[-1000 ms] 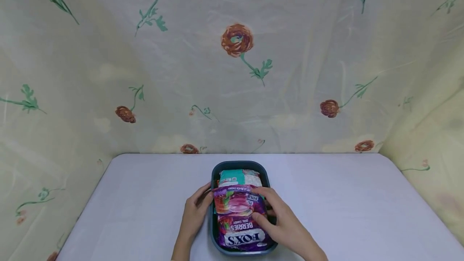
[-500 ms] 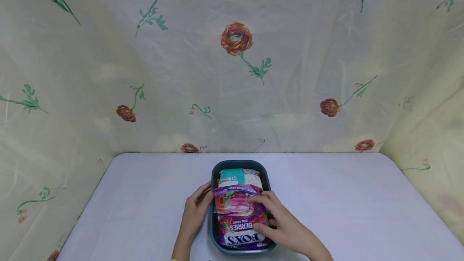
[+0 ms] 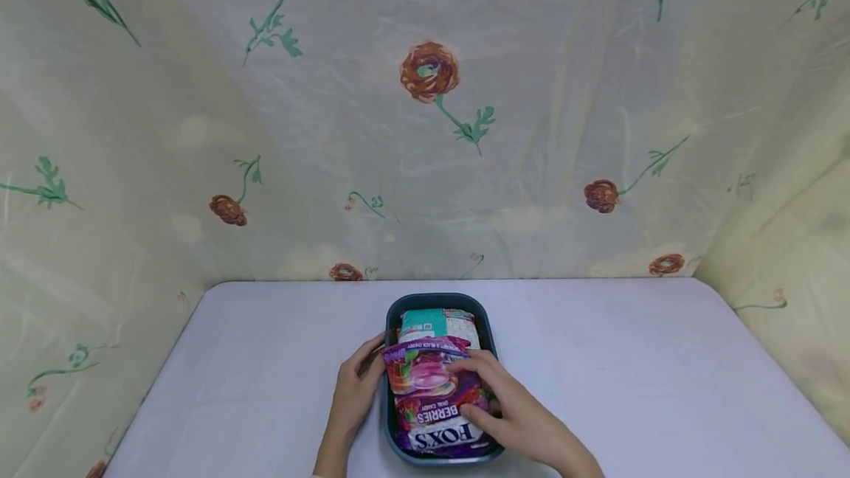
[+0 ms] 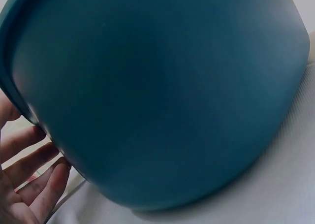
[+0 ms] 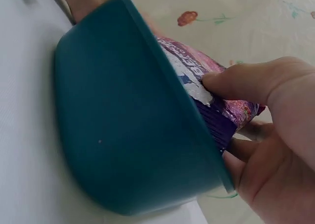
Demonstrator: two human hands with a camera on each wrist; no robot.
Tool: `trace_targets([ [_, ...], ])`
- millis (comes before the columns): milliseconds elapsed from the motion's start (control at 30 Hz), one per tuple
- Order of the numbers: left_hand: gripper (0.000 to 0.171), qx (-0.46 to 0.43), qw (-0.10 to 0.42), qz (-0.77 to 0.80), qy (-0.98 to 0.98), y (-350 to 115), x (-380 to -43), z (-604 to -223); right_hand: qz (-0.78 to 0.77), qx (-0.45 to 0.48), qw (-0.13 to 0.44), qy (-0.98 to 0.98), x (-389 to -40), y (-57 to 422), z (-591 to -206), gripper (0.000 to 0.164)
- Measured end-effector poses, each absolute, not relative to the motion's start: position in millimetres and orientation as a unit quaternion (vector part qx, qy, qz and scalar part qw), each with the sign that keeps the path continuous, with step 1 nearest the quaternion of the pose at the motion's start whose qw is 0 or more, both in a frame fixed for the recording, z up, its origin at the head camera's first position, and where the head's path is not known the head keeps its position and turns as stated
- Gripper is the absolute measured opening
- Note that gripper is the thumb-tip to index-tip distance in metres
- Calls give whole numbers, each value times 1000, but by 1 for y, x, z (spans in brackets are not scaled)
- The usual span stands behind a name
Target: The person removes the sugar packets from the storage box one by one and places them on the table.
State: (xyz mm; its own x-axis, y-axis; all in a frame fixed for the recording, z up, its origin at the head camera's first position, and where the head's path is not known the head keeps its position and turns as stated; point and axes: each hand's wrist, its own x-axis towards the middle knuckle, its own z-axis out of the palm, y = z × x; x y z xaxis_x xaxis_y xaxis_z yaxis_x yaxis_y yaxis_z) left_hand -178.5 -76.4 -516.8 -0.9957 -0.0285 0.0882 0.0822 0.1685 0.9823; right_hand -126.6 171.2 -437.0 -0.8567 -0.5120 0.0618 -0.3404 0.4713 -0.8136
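The purple candy bag (image 3: 432,393) is located inside the teal tub (image 5: 113,115), which is placed about midway between the left and right edges of the surface (image 3: 598,367); the near edge of the surface is not shown. The bag's long sides are aligned with those of the tub, and its far left corner is brought up to the tub's left rim.

The bag is held by the right hand (image 3: 521,423): the thumb is pressed on the printed face, and the other fingers are tucked behind its right side. By the left hand (image 3: 355,393) the left wall of the tub is touched with extended fingertips; no closed grasp around it is seen.

The bag is judged fairly light, with soft, glossy film that may slip and loose pieces that may shift inside. Little fragility is expected. The firmest hold is judged to be available across the filled middle; the crimped ends would be a poorer choice.

A teal-and-white packet (image 3: 425,323) is found at the tub's far end, its near part overlapped by the bag. Finger access is judged restricted by the tub walls, most of all on the right. A flowered sheet (image 3: 319,139) is hung beyond the far edge.
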Motion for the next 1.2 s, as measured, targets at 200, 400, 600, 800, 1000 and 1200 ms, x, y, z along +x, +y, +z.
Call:
trace_targets([
  [200,38,-10,24,-655,-755,-77,-179,-517,-493,-235,94,833,-129,171,-440,38],
  [400,43,10,5,-650,-760,-78,-178,-519,-555,-234,48,797,-130,172,-446,38],
  [600,50,13,8,-648,-761,-78,-179,-517,-573,-183,34,798,-133,175,-448,40],
  [800,50,15,10,-645,-764,-79,-179,-517,-601,-128,50,788,-135,179,-448,42],
  [1000,50,17,9,-648,-762,-78,-179,-516,-620,-108,47,775,-136,185,-446,41],
  [1200,50,17,10,-647,-762,-76,-180,-517,-615,-95,16,783,-137,191,-444,39],
])
